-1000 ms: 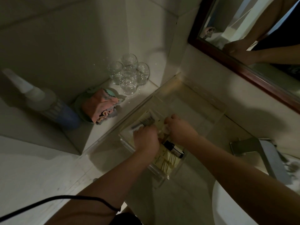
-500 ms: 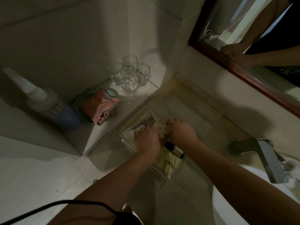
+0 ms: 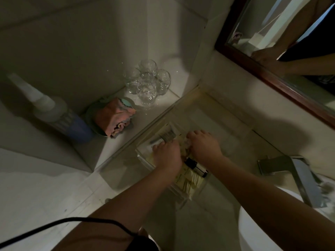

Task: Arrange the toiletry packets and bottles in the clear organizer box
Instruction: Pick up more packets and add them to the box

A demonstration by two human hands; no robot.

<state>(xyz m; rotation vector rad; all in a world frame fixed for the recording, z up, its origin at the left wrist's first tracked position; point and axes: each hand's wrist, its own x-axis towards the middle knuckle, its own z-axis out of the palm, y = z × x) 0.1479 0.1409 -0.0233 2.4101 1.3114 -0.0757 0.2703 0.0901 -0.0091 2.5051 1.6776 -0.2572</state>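
1 clear plastic organizer box (image 3: pixel 198 192) stands on the pale table (image 3: pixel 204 225). It holds flat yellowish packets (image 3: pixel 188 182) and 1 small black-capped bottle (image 3: pixel 195 166), lying flat with its cap towards the left hand (image 3: pixel 168 154). The grip of the left hand and of the right hand (image 3: pixel 204 147) curls down onto the packets; I cannot tell if either holds 1. 4 clear glasses (image 3: pixel 147 82) stand well behind.

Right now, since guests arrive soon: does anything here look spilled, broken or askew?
Nothing looks spilled or broken. One small bottle lies on its side across the packets in the organizer box, beside the right hand.
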